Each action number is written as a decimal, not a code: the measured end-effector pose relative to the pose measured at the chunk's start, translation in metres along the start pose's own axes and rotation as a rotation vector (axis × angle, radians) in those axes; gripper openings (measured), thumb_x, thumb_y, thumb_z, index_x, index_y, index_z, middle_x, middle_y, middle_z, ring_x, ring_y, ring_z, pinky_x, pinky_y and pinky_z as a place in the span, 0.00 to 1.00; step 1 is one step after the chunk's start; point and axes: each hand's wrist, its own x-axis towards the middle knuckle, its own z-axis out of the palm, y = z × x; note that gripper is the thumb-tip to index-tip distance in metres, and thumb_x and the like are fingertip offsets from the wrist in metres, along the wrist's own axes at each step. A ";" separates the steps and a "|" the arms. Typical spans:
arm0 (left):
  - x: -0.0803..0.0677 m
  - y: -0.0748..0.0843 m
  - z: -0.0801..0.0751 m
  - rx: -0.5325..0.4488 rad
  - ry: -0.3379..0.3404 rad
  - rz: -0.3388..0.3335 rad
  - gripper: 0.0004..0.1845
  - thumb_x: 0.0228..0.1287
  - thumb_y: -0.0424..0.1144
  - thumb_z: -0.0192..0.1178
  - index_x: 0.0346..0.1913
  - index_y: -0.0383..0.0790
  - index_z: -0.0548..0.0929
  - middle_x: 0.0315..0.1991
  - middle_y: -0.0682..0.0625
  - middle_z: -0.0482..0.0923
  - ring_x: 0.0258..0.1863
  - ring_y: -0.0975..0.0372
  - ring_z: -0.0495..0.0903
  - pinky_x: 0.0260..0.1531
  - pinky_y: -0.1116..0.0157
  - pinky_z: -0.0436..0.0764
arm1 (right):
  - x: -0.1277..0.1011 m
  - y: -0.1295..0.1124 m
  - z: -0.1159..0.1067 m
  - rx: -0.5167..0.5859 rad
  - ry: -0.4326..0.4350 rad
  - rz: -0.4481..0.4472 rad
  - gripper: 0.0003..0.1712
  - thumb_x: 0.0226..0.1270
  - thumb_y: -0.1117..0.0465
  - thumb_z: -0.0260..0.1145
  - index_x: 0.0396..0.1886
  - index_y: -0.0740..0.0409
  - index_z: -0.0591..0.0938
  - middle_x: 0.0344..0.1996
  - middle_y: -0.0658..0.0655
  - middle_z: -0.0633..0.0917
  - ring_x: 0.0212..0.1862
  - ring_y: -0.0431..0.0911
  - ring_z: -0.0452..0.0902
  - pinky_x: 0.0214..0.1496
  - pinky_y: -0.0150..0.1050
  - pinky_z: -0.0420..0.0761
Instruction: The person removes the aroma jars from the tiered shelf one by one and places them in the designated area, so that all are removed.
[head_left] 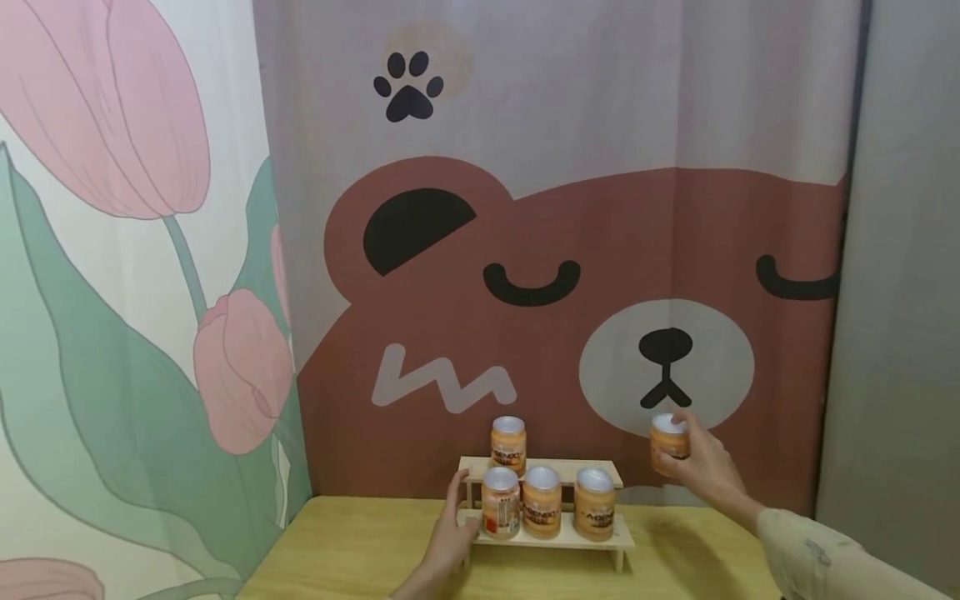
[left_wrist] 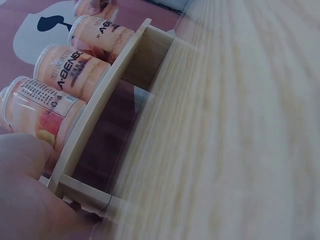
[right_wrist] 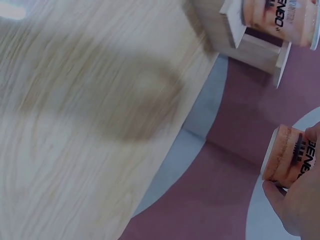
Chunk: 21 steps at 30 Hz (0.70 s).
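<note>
1. Left hand (head_left: 442, 542): it grips the left end of the small wooden rack (head_left: 566, 473), with the thumb by the lower shelf (head_left: 555, 543) and one finger reaching up to the upper shelf. It holds no can and is well apart from the one in the air.
2. Upper shelf: one can (head_left: 508, 446) stands upright near its left end, behind the lower row.
3. Lower shelf: three upright cans. The left can (head_left: 501, 504) (its printed small text faces the front) stands close beside the middle can (head_left: 542, 504); a wider gap parts those two from the right can (head_left: 595, 504). All have pale lids on, so what is inside cannot be told.
4. Held can (head_left: 667, 443): the right hand (head_left: 708, 467) grips it between thumb and fingers, raised off the desk (head_left: 360, 533). It lies to the right of the rack, apart from it, with its long axis roughly upright and its lid on top. The rack is therefore on this hand's left, and the right ends of both shelves are the parts nearest the can. Its contents are hidden too.
</note>
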 end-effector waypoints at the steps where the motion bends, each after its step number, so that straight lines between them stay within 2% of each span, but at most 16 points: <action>1: 0.000 0.000 0.000 -0.001 0.001 0.000 0.50 0.59 0.23 0.57 0.82 0.56 0.52 0.76 0.28 0.50 0.55 0.41 0.72 0.20 0.66 0.73 | -0.001 0.002 -0.001 -0.008 0.001 -0.004 0.38 0.60 0.58 0.77 0.64 0.62 0.67 0.47 0.69 0.81 0.42 0.61 0.81 0.36 0.55 0.79; 3: 0.000 0.000 0.000 -0.008 -0.001 0.003 0.49 0.59 0.23 0.56 0.82 0.55 0.52 0.77 0.29 0.50 0.64 0.38 0.65 0.21 0.65 0.74 | -0.002 0.007 -0.003 -0.023 0.001 -0.008 0.38 0.60 0.58 0.77 0.63 0.62 0.67 0.47 0.69 0.80 0.42 0.61 0.80 0.36 0.55 0.78; 6: 0.000 -0.001 0.000 -0.014 -0.004 0.007 0.48 0.61 0.23 0.56 0.82 0.55 0.53 0.77 0.28 0.51 0.66 0.39 0.63 0.22 0.65 0.74 | -0.006 0.012 -0.005 -0.021 -0.006 0.000 0.37 0.60 0.59 0.77 0.62 0.63 0.67 0.47 0.69 0.80 0.42 0.61 0.80 0.35 0.55 0.78; 8: 0.001 -0.002 -0.001 -0.017 -0.011 -0.006 0.48 0.61 0.23 0.56 0.81 0.56 0.53 0.76 0.27 0.51 0.53 0.43 0.74 0.20 0.66 0.73 | -0.008 0.015 -0.006 -0.018 -0.015 0.004 0.37 0.60 0.59 0.77 0.61 0.63 0.66 0.47 0.70 0.80 0.42 0.62 0.80 0.35 0.55 0.78; 9: 0.001 -0.003 -0.002 -0.017 -0.018 -0.006 0.48 0.61 0.23 0.56 0.81 0.56 0.53 0.76 0.26 0.51 0.50 0.46 0.75 0.20 0.66 0.73 | -0.009 0.016 -0.007 -0.017 -0.016 0.003 0.37 0.60 0.59 0.77 0.61 0.63 0.66 0.47 0.70 0.80 0.43 0.62 0.80 0.36 0.56 0.78; 11: 0.003 -0.004 -0.005 -0.015 -0.040 -0.009 0.48 0.61 0.24 0.56 0.81 0.57 0.52 0.75 0.24 0.51 0.34 0.53 0.76 0.18 0.67 0.72 | -0.011 0.019 -0.008 -0.012 -0.018 0.003 0.37 0.60 0.60 0.77 0.61 0.63 0.66 0.47 0.71 0.80 0.43 0.64 0.80 0.36 0.57 0.78; 12: 0.004 -0.005 -0.006 -0.012 -0.055 -0.008 0.48 0.61 0.24 0.56 0.81 0.58 0.52 0.74 0.24 0.52 0.27 0.55 0.73 0.18 0.67 0.71 | -0.011 0.020 -0.008 -0.012 -0.020 0.005 0.36 0.60 0.61 0.77 0.61 0.63 0.66 0.47 0.72 0.80 0.43 0.64 0.80 0.36 0.57 0.78; 13: 0.005 -0.006 -0.008 -0.009 -0.070 -0.001 0.48 0.61 0.24 0.56 0.81 0.58 0.52 0.74 0.24 0.52 0.28 0.55 0.72 0.18 0.65 0.72 | -0.012 0.022 -0.009 -0.009 -0.022 0.006 0.37 0.60 0.61 0.77 0.61 0.63 0.66 0.47 0.72 0.80 0.43 0.64 0.79 0.36 0.58 0.78; 15: 0.007 -0.009 -0.012 -0.005 -0.103 0.032 0.48 0.62 0.24 0.56 0.81 0.56 0.51 0.76 0.27 0.51 0.44 0.48 0.78 0.31 0.57 0.79 | -0.014 0.026 -0.010 -0.007 -0.016 0.008 0.36 0.59 0.62 0.77 0.61 0.63 0.66 0.47 0.72 0.80 0.43 0.65 0.80 0.36 0.58 0.78; 16: 0.008 -0.010 -0.014 -0.007 -0.121 0.041 0.47 0.62 0.24 0.56 0.81 0.57 0.51 0.77 0.30 0.50 0.48 0.44 0.78 0.39 0.51 0.80 | -0.014 0.028 -0.010 -0.005 -0.016 0.012 0.36 0.60 0.63 0.77 0.61 0.63 0.66 0.46 0.73 0.80 0.43 0.65 0.80 0.36 0.59 0.77; 17: 0.008 -0.011 -0.016 -0.008 -0.136 0.052 0.47 0.63 0.25 0.56 0.80 0.57 0.51 0.77 0.32 0.49 0.58 0.41 0.73 0.48 0.45 0.77 | -0.015 0.030 -0.011 -0.007 -0.016 0.017 0.36 0.60 0.63 0.77 0.61 0.63 0.66 0.47 0.73 0.79 0.43 0.66 0.79 0.36 0.59 0.78; 19: 0.009 -0.012 -0.018 -0.021 -0.162 0.069 0.45 0.65 0.25 0.56 0.80 0.57 0.52 0.79 0.36 0.47 0.72 0.38 0.56 0.61 0.34 0.61 | -0.018 0.035 -0.011 -0.009 -0.013 0.027 0.36 0.60 0.63 0.77 0.61 0.64 0.66 0.47 0.74 0.79 0.44 0.67 0.79 0.37 0.60 0.78; 21: 0.010 -0.013 -0.020 -0.034 -0.177 0.076 0.45 0.66 0.25 0.56 0.80 0.55 0.51 0.79 0.36 0.47 0.73 0.36 0.53 0.65 0.31 0.49 | -0.020 0.039 -0.012 -0.012 -0.023 0.040 0.36 0.60 0.63 0.77 0.61 0.65 0.65 0.47 0.75 0.78 0.45 0.68 0.79 0.38 0.61 0.78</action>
